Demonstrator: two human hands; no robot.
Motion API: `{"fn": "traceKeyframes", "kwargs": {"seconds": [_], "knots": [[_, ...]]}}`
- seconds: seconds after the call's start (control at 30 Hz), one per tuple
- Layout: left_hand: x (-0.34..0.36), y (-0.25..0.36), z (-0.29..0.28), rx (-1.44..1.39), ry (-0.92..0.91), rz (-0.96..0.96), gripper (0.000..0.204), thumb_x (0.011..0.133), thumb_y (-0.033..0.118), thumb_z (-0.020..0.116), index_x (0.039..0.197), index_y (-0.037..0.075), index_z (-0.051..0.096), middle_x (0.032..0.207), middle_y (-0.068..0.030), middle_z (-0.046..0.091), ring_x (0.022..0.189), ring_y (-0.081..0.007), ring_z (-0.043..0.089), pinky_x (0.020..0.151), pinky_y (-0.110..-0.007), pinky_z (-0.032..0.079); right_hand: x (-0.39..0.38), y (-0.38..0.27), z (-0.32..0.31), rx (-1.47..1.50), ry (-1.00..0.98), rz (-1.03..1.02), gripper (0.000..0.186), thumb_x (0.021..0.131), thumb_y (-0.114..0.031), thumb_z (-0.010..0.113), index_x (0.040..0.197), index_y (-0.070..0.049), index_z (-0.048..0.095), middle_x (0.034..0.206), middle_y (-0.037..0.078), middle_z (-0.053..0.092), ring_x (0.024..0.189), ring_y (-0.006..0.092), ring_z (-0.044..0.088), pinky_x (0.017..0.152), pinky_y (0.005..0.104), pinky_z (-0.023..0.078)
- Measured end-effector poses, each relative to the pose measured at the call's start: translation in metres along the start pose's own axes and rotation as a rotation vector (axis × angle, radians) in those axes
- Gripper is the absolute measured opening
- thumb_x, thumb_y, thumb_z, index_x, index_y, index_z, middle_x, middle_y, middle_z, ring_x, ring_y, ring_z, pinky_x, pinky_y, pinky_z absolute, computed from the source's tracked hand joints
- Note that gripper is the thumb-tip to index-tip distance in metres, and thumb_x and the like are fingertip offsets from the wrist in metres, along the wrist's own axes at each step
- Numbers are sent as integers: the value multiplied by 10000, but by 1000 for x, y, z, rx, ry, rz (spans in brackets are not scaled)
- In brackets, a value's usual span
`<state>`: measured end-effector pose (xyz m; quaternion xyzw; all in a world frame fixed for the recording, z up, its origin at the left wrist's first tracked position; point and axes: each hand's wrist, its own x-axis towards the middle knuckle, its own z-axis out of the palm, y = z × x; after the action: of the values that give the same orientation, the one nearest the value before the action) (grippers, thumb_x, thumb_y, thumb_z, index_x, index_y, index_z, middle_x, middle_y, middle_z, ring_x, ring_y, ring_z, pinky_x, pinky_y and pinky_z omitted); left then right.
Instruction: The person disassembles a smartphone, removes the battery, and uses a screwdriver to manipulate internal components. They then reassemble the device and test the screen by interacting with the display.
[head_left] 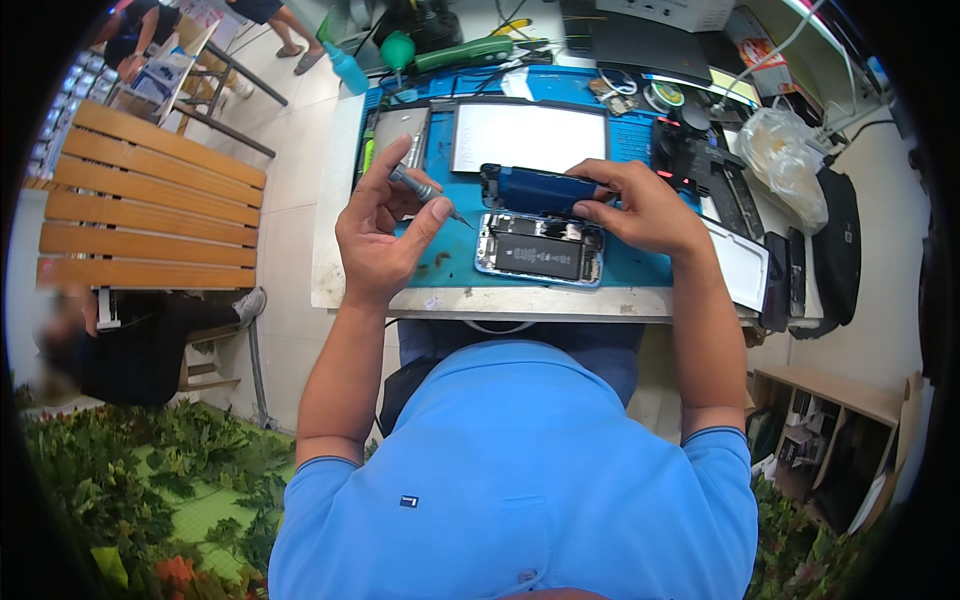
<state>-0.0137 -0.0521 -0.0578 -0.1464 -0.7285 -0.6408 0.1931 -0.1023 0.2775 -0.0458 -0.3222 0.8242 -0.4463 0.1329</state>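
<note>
An opened smartphone (pixel 540 250) lies on the blue work mat (pixel 640 268), its black battery and inner parts showing. My right hand (pixel 640 205) pinches the right end of the phone's screen assembly (pixel 540 190), which is tilted up above the far edge of the body. Whether a cable still joins the two, I cannot tell. Left of the phone, my left hand (pixel 385 235) holds a slim grey screwdriver (pixel 420 187) between thumb and fingers. Its tip points down and right, close to the phone's left edge, apparently without touching it.
Beyond the phone lie a white-topped panel (pixel 530 137) and a grey device (pixel 402 132). A green air blower (pixel 397 50) and blue bottle (pixel 348 72) stand far left. At right are a plastic bag (pixel 785 160) and a white tray (pixel 738 265). A slatted wooden bench (pixel 155 200) stands left.
</note>
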Motion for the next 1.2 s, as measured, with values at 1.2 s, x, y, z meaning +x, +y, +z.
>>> {"fn": "traceKeyframes", "kwargs": {"seconds": [1.2], "knots": [[-19,-11,-17,54,210,-360,623,984,-29,802,1560,-66,569,1019,-111,706,815,-121,768,671,-248,668,0,1,1,34,-19,-21,373,969,-42,790,1335,-2,731,995,158,799,825,187,734,693,327,551]]}}
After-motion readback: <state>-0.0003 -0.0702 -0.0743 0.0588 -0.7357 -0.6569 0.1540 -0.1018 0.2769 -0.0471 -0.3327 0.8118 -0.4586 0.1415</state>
